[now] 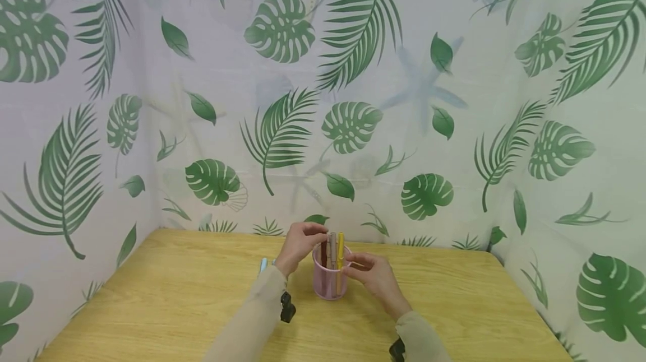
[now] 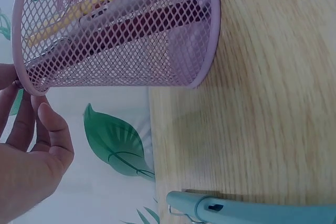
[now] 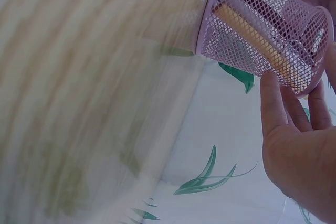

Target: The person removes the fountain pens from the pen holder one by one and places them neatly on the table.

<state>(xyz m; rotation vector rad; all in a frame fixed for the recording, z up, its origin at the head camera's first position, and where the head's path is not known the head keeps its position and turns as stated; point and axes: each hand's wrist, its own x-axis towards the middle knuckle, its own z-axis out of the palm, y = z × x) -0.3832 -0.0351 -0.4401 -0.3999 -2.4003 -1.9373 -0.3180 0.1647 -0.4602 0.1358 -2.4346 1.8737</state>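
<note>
A pink mesh pen holder (image 1: 330, 286) stands upright on the table, with a dark red pen (image 1: 324, 254), a greyish pen (image 1: 333, 250) and a yellow pen (image 1: 340, 247) in it. Over the left of its rim, my left hand (image 1: 301, 245) pinches the top of the dark red pen. From the right side my right hand (image 1: 375, 278) holds the pen holder near the rim, its thumb against the mesh in the right wrist view. The left fingertips are partly hidden behind the rim in the left wrist view.
On the wooden table (image 1: 166, 295), left of the pen holder, lies a light blue pen (image 2: 252, 209), partly hidden by the left arm in the head view. A second light blue tip (image 1: 274, 261) shows beside it. A leaf-patterned curtain (image 1: 303, 143) encloses the table's back and sides.
</note>
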